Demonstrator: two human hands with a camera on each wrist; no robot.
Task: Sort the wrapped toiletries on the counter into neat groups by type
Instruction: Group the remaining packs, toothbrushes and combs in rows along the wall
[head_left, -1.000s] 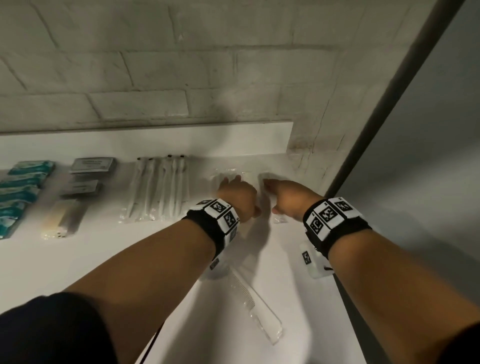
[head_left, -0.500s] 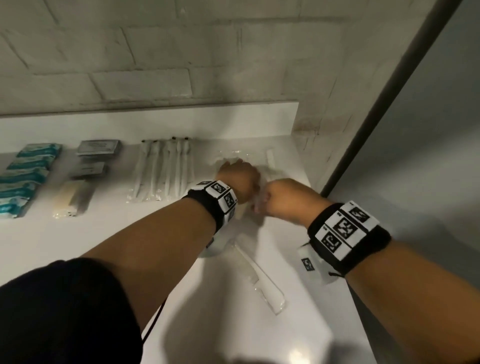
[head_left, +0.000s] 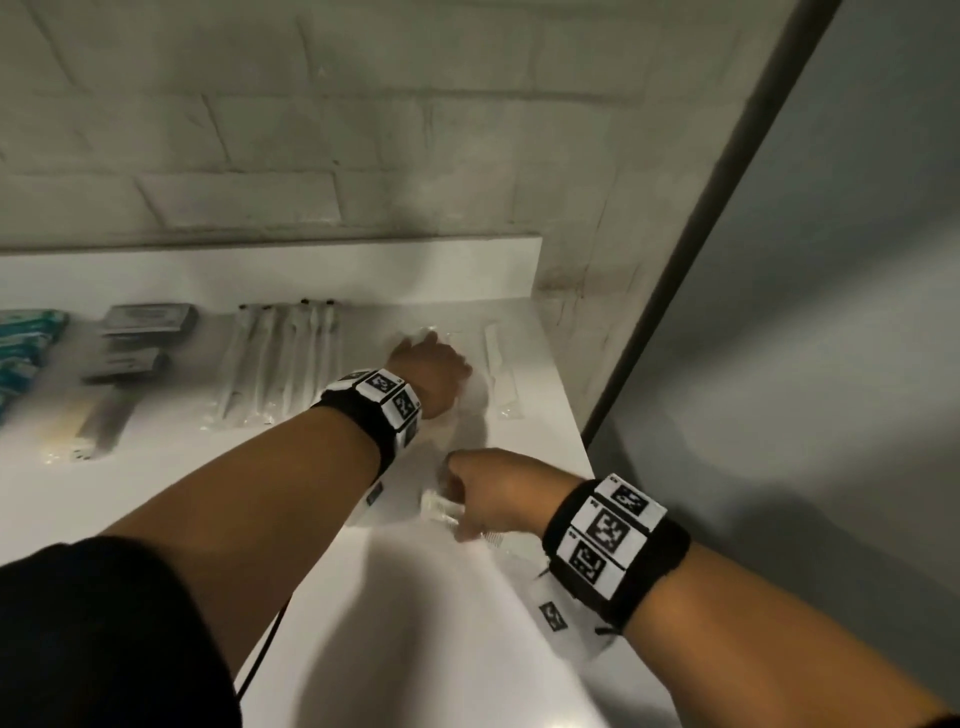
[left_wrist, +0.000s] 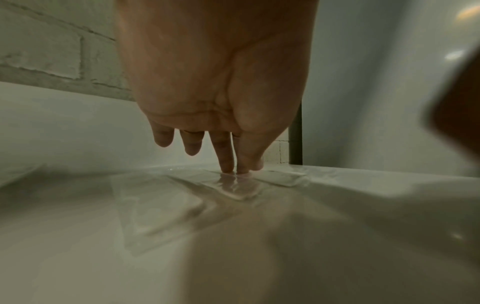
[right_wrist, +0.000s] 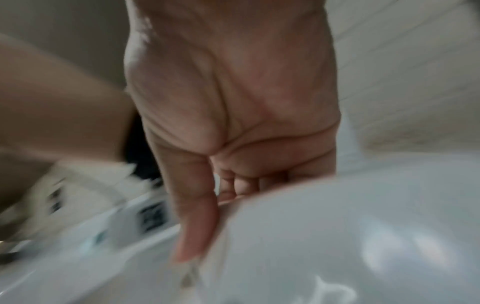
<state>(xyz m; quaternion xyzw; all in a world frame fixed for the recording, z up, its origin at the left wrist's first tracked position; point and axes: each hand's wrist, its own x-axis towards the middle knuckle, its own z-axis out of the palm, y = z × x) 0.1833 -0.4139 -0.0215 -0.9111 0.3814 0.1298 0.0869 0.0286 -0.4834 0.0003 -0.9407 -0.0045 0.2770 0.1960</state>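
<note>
A clear-wrapped comb (head_left: 440, 507) lies on the white counter (head_left: 156, 509) near the right edge. My right hand (head_left: 460, 501) grips its far end, thumb against curled fingers (right_wrist: 241, 188); the wrapper (right_wrist: 324, 236) fills the blurred right wrist view. My left hand (head_left: 418, 345) reaches further back. Its straight fingertips (left_wrist: 228, 166) press on a flat clear packet (left_wrist: 241, 189) lying on the counter. A narrow wrapped stick (head_left: 500, 366) lies just right of that hand.
Along the back lie a row of wrapped toothbrushes (head_left: 280, 364), two grey boxes (head_left: 148, 318), teal packets (head_left: 26, 338) and a cream wrapped item (head_left: 78, 431). The counter ends at the right by a dark post (head_left: 701, 249). A low white upstand (head_left: 260, 275) backs it.
My right hand has drawn back from the far packets toward me and taken hold of the comb's end. My left hand has stayed on the clear packet at the back.
</note>
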